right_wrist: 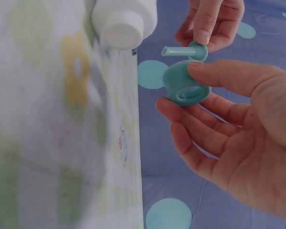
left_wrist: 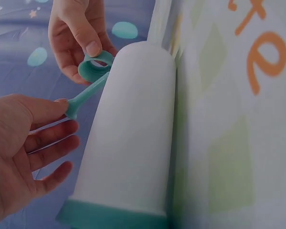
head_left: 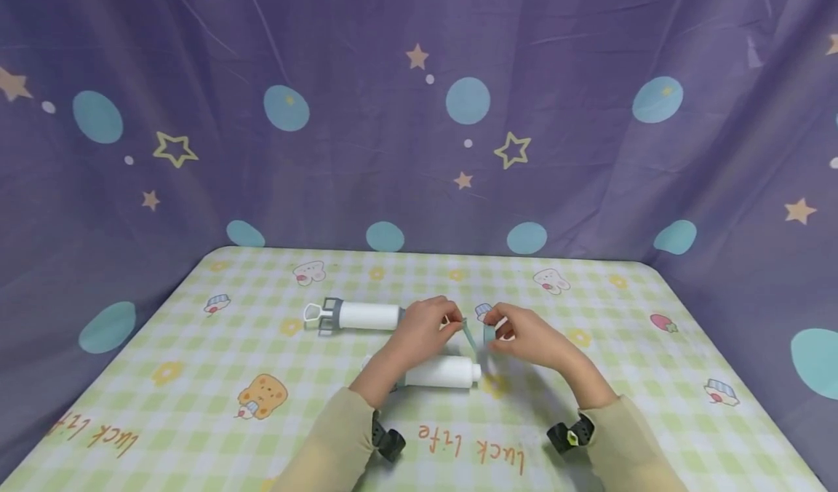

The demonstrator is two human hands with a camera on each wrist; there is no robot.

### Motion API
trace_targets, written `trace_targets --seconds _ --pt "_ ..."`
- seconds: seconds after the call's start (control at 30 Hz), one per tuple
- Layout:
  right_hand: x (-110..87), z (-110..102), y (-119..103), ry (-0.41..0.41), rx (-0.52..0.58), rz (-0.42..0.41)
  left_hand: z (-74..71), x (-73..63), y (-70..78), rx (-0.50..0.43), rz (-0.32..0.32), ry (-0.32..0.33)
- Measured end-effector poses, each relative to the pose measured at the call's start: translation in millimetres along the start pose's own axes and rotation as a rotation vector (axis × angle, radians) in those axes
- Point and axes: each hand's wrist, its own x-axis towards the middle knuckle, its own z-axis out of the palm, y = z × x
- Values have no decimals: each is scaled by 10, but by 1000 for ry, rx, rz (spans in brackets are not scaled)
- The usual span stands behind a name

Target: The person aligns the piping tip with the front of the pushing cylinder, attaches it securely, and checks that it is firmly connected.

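Observation:
My left hand (head_left: 425, 324) pinches a small teal nozzle (left_wrist: 88, 94) by its flared end between thumb and index finger; the other fingers stay loosely spread. Facing it, my right hand (head_left: 532, 337) holds a teal ring cap (right_wrist: 185, 83) with a wide opening, thumb on one side and fingers on the other. Nozzle and cap are close together above the table. Under the left hand a white syringe-like barrel (head_left: 439, 372) lies on its side, its short neck pointing right. The left forearm hides its rear end; a teal collar (left_wrist: 114, 215) shows in the left wrist view.
Behind the left hand lies a second white barrel (head_left: 369, 316) with a grey grip frame (head_left: 329, 316) and a white pull ring (head_left: 313, 312); the hand covers its right end. A checked cloth (head_left: 196, 419) covers the table, and a purple curtain (head_left: 353, 157) hangs behind.

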Motion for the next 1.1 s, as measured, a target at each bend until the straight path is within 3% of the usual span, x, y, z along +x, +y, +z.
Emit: trace_targets --seconds 0.3,0.53,0.77,1.1 --pt "105 30 -87 47 54 -16 -73 -83 -123 -41 -59 131" --pt "178 62 -140 75 142 -10 -129 -112 -148 -76 -59 243" --pt "215 39 -133 133 119 -29 -184 -118 -167 -130 -52 356" --pt "232 90 -108 183 61 -71 -170 -119 -154 -145 -37 411"
